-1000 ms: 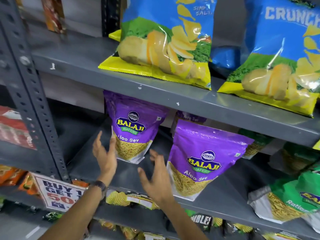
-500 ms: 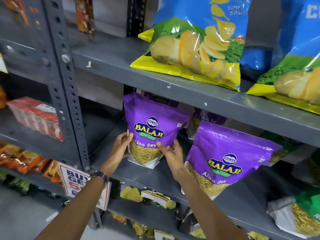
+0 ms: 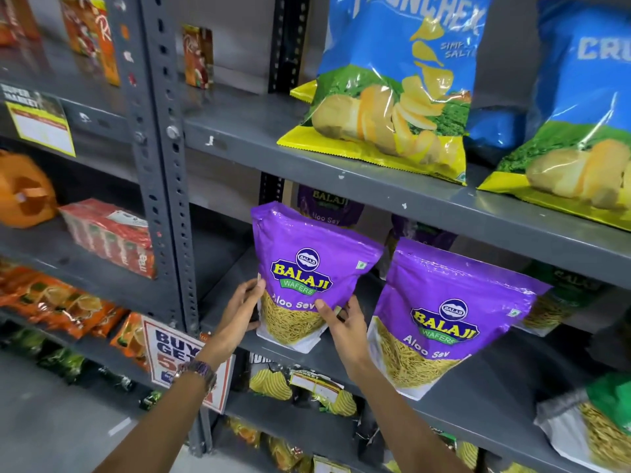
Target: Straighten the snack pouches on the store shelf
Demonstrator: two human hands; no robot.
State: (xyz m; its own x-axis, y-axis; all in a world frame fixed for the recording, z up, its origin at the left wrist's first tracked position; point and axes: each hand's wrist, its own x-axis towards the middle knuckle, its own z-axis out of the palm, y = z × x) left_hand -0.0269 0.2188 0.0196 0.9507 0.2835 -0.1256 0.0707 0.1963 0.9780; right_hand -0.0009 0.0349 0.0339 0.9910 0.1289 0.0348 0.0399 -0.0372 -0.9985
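Note:
A purple Aloo Sev pouch [image 3: 307,264] stands upright at the left end of the grey middle shelf [image 3: 478,404]. My left hand [image 3: 240,310] grips its lower left edge and my right hand [image 3: 345,324] grips its lower right edge, thumb on the front. A second purple Aloo Sev pouch [image 3: 447,315] stands just to the right, leaning slightly and apart from my hands. More purple pouches [image 3: 327,206] stand behind, partly hidden.
Blue and yellow chip bags [image 3: 396,93] lie on the upper shelf [image 3: 375,189]. Green pouches [image 3: 601,425] sit at the right of the middle shelf. A perforated grey upright [image 3: 167,165] bounds the left side, with a promo sign [image 3: 177,356] below it.
My two hands went from spread in front of the left purple pouch to gripping its lower edges. The view has shifted so the shelf appears further right.

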